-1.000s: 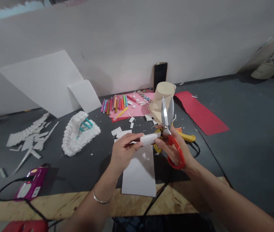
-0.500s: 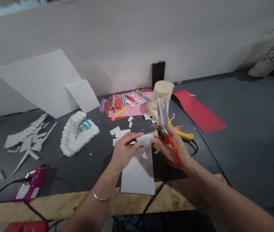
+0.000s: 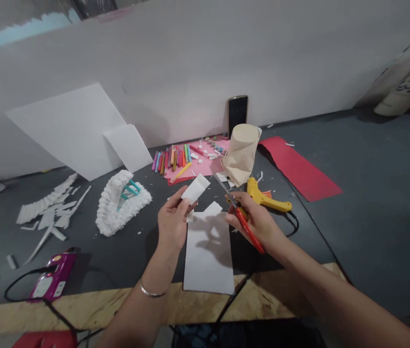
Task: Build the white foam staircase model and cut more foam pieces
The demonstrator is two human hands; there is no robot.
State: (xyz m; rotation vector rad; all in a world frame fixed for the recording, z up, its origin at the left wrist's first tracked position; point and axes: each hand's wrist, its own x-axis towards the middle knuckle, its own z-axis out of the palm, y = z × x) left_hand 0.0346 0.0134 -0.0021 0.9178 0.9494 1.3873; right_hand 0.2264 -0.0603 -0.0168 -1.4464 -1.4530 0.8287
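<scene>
Between thumb and fingers, my left hand (image 3: 172, 220) pinches a small folded piece of white paper (image 3: 196, 188), tilted up to the right. My right hand (image 3: 253, 220) is closed around red-handled scissors (image 3: 243, 217), whose blades point up and left toward the paper piece without touching it. Below both hands lies a white sheet (image 3: 208, 261), partly in shadow, reaching over the table's wooden front edge. A yellow glue gun (image 3: 268, 198) rests just beyond my right hand. White paper scraps show behind my left hand, partly covered by it.
At left are a fuzzy white arch-shaped model (image 3: 121, 203), paper strips (image 3: 49, 205) and a purple power strip (image 3: 53, 275) with a cable. Behind are markers (image 3: 172, 159), a beige paper roll (image 3: 243, 150) and a leaning phone (image 3: 237, 113). Red sheet (image 3: 302, 169) lies right.
My hands have moved apart. The paper piece has left my right fingers and stays in my left hand, turned upward. The scissors have swung from upright to pointing up-left.
</scene>
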